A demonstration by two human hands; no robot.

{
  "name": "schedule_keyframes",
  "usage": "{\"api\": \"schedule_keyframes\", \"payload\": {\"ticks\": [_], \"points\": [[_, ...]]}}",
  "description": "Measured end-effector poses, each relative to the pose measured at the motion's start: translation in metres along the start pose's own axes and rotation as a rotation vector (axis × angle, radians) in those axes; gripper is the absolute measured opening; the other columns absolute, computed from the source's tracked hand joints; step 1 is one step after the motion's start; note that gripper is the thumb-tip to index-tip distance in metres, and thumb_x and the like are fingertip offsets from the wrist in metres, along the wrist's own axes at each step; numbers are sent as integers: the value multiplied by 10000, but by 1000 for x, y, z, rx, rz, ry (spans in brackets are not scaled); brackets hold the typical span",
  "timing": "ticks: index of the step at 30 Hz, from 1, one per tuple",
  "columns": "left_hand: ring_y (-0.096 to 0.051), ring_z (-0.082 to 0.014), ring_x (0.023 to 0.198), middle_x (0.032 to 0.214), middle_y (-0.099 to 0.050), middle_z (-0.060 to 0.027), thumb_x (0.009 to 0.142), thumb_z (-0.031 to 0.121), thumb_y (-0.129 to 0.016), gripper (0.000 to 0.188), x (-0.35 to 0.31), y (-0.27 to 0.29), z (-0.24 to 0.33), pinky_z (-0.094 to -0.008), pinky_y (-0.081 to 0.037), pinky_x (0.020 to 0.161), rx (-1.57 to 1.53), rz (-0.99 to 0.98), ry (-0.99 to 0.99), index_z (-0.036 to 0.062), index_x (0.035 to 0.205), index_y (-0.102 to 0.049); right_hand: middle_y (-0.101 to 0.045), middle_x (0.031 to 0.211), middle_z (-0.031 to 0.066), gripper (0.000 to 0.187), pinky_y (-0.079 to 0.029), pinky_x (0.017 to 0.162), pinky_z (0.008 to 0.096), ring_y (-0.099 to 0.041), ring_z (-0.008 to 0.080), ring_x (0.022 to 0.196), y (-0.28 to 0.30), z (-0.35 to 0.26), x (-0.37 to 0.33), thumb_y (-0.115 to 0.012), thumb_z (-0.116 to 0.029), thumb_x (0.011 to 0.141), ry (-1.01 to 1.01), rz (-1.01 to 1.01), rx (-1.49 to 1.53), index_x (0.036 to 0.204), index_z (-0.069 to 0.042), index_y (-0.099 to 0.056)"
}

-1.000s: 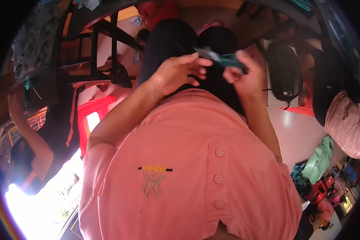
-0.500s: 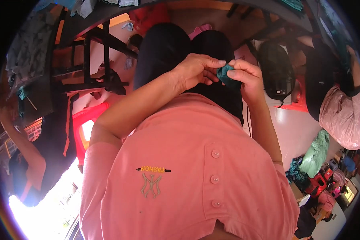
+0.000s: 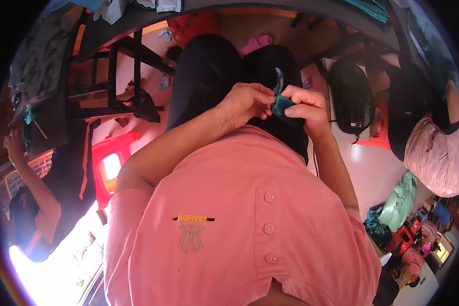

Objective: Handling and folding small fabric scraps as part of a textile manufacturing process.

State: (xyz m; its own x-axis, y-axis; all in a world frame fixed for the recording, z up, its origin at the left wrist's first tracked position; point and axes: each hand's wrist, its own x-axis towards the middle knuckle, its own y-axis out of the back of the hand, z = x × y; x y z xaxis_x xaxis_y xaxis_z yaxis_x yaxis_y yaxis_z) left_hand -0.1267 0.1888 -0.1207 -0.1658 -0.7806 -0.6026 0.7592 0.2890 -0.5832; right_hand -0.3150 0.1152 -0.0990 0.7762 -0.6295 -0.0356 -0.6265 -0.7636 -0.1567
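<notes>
A small dark teal pouch-like piece of fabric [image 3: 286, 109] is held above my lap, between both hands. My right hand [image 3: 311, 108] grips it, the thumb pressed on its face and the fingers behind. With thumb and fingertips pinched, my left hand [image 3: 247, 105] holds the pouch's left upper edge. A thin pale bluish strip [image 3: 279, 79], blurred, sticks up from the top of the pouch; its lower end is hidden at my fingertips.
A dark table edge [image 3: 229, 17] with grey cloths [image 3: 109, 10] runs along the far side. Dark wooden stool frames and a red plastic stool [image 3: 107, 166] stand left. A black bag [image 3: 351, 99] is on the right. Other people's arms [image 3: 33, 178] show at both sides.
Both hands have come slightly closer to my body with the pouch. The pale strip now shows above it, and my left fingers are pinched closer at its edge.
</notes>
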Motion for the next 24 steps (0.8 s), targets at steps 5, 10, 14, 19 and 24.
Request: {"api": "schedule_keyframes", "payload": {"ticks": [5,10,14,19,24], "points": [[-613,-220,622,737,-612,-111,836,84,-684,143,-10,-2,11,-325,-496,567,-30,-83,113,-19,894,-604,-590,812,130,235,-364,669,278,-495,167,735,-2,-6,3,-613,-78,618,53,-29,16,579,-22,-388],[-595,-217,560,658,-592,-106,765,41,-714,146,-4,2,12,-321,-485,523,7,-138,13,-24,851,-614,-604,839,92,281,-387,670,271,-508,133,735,-3,-12,5,-659,-37,626,35,-77,147,581,-30,-382],[-583,-209,593,694,-599,-100,743,4,-688,90,-3,0,9,-334,-478,559,59,-17,-54,-10,804,-624,-577,820,125,284,-366,676,280,-482,174,730,-9,-5,2,-638,-46,600,51,-70,16,585,-25,-355],[-594,-169,645,739,-613,-92,716,12,-658,87,1,-11,0,-284,-471,592,270,290,-319,-20,790,-625,-515,757,65,349,-351,593,274,-438,137,663,-29,3,6,-677,1,600,177,-71,-238,625,-14,-328],[-604,-138,722,807,-629,-82,724,-3,-638,171,-6,-12,7,-239,-461,637,84,205,-292,-39,890,-661,-567,773,66,335,-372,602,266,-465,125,677,-25,6,-3,-658,23,592,126,59,-181,605,-19,-327]]}}
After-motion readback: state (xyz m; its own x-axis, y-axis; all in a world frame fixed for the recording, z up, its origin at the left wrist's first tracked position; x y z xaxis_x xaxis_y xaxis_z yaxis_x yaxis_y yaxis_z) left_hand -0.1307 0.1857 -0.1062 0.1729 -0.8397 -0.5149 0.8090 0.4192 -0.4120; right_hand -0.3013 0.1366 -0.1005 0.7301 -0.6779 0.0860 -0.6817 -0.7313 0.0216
